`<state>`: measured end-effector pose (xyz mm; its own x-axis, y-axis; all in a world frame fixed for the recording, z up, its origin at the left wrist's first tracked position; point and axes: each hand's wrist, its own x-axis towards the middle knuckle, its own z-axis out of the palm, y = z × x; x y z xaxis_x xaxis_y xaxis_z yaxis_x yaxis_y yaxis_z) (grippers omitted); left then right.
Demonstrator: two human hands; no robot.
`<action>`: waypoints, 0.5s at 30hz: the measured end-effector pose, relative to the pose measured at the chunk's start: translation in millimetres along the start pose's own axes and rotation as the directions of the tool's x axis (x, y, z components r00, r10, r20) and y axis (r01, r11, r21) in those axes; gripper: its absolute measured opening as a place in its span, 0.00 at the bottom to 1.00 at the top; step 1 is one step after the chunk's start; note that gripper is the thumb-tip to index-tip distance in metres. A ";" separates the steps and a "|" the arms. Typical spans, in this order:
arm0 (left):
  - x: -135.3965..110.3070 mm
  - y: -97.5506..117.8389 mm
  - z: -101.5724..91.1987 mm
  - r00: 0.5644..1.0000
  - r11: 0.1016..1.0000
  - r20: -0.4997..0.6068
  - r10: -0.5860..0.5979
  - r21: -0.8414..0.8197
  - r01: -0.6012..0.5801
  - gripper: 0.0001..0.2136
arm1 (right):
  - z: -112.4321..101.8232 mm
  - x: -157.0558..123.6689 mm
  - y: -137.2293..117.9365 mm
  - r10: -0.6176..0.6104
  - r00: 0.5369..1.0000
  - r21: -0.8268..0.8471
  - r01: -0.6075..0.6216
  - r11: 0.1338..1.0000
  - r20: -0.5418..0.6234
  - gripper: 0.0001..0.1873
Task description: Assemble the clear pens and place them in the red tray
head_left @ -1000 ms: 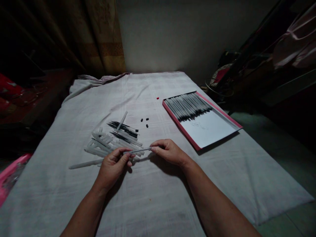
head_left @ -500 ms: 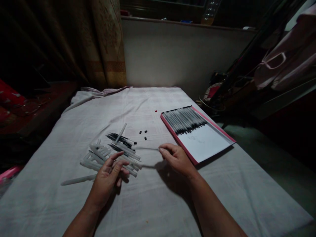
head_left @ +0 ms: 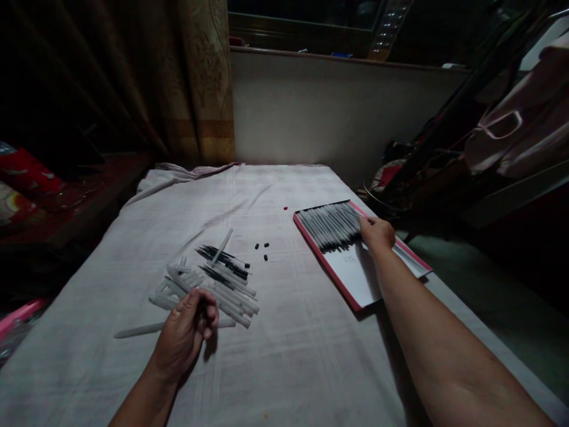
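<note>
My right hand is closed at the right end of a row of pens, with a slim pale pen pinched in the fingertips and mostly hidden. The row, translucent with black ends, fills the far part of a shallow red-edged box. Over the near side of a loose pile, my left hand is loosely curled and holds nothing that I can see. The pile has pale pen barrels and thin black-tipped refills. One pale barrel sticks out to the left, passing behind the left hand.
Small black plugs lie between pile and box, and a tiny red piece lies farther back. A white checked cloth covers the table. Beyond are a curtain and a wall; cloth garments hang at right.
My right hand has moved right and away from me, from beside the pile to the row's end in the box. The left hand has drawn back slightly and its fingers have curled.
</note>
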<state>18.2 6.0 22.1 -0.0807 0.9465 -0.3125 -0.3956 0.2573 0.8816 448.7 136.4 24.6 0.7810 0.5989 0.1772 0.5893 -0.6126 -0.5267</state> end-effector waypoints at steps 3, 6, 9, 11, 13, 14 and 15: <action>1.9 0.1 -0.9 1.000 1.000 -0.003 -0.025 -0.012 0.025 0.25 | 9.0 -3.3 -3.9 0.003 1.000 -0.086 -0.002 0.996 0.007 0.21; 2.0 1.1 -1.0 0.999 0.999 0.016 -0.037 -0.020 0.037 0.23 | 13.1 -4.8 -6.3 -0.019 0.999 -0.138 0.026 0.990 0.045 0.20; 0.9 3.4 0.2 0.999 0.998 0.026 -0.046 -0.038 0.047 0.23 | 12.7 -5.4 -6.6 -0.044 0.996 -0.167 0.055 0.984 0.073 0.20; 0.3 5.2 1.0 0.998 0.997 0.030 -0.050 -0.059 0.051 0.23 | 10.7 -6.2 -5.7 -0.054 0.995 -0.178 0.068 0.982 0.084 0.21; 0.4 6.3 0.8 0.998 0.995 0.031 -0.050 -0.089 0.053 0.22 | 7.8 -8.0 -5.1 -0.073 0.994 -0.176 0.087 0.981 0.086 0.21; 0.8 6.5 0.3 0.998 0.993 0.029 -0.051 -0.108 0.053 0.22 | 6.0 -9.4 -5.4 -0.088 0.993 -0.169 0.101 0.980 0.083 0.21; 1.4 6.3 -0.5 0.998 0.990 0.028 -0.052 -0.127 0.055 0.22 | 3.9 -11.3 -6.4 -0.109 0.991 -0.157 0.120 0.980 0.079 0.21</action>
<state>15.1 8.9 27.0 -0.0344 0.9369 -0.3478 -0.5127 0.2821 0.8109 435.2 135.6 22.8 0.6932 0.7011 0.1671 0.7042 -0.6095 -0.3642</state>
